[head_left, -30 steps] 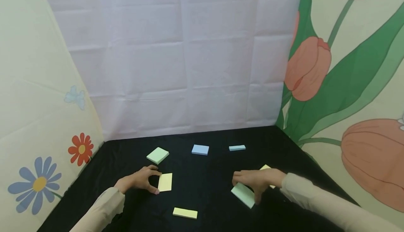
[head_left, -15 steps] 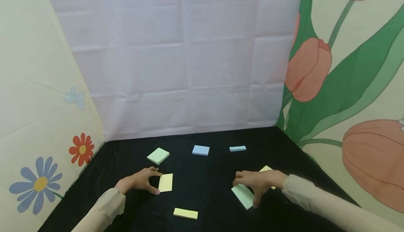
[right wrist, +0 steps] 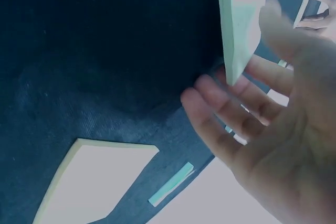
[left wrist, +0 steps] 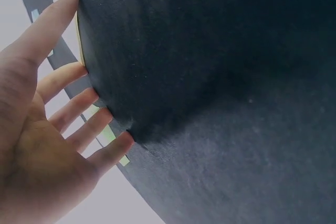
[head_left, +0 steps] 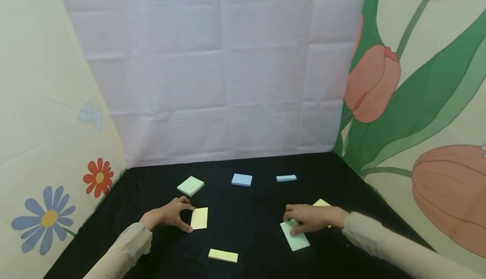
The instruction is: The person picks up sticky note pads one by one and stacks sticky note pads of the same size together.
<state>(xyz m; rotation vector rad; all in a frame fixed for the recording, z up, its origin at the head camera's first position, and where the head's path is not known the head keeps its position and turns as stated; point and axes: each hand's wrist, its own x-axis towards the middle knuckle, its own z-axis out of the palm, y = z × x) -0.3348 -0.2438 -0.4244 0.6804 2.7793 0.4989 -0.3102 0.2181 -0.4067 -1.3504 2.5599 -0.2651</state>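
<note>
My left hand (head_left: 167,215) holds a square yellow sticky note pad (head_left: 199,218) at its left side, thumb on the near corner and index finger on the far corner. In the left wrist view the thumb and index finger meet the ends of the pad's thin edge, and the other fingers reach the black cloth. My right hand (head_left: 313,218) pinches a light green sticky note pad (head_left: 298,242), its thumb over the top face and fingers at the far side. In the right wrist view this green pad (right wrist: 239,30) stands tilted between thumb and fingers.
Behind the right hand lies a partly hidden yellow pad (head_left: 321,202). A narrow yellow pad (head_left: 223,255) sits near the front. Farther back are a green pad (head_left: 190,185), a blue pad (head_left: 241,180) and a narrow blue pad (head_left: 286,178). Cloth walls surround the black table (head_left: 247,211).
The right thumb has moved from the green pad's near edge onto its top face, and that pad has turned slightly. My left hand and the yellow pad stay in place.
</note>
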